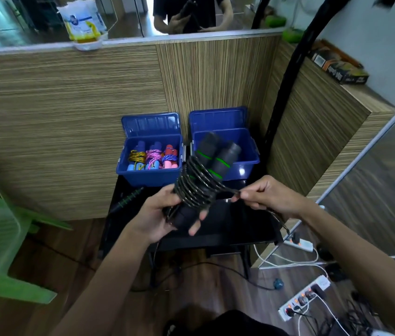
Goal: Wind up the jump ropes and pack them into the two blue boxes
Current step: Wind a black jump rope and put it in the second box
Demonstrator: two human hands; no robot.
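Head view: my left hand (165, 214) grips black rope handles (212, 163); right hand (264, 195) pinches cord (196, 187), mid-wind. Left box (151, 177) at 11 o'clock holds three bundles; right box (249, 163) looks empty.

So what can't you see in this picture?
Head view only:
- Right box: its inside, blocked by the black handles that the left hand grips.
- Rope tail: runs behind the right hand pinching it.
- Spare handle on the table: dark, partly hidden.
- Left box: anything under its three bundles.

Blue boxes (151, 170): two. Wound ropes inside (154, 156): three.
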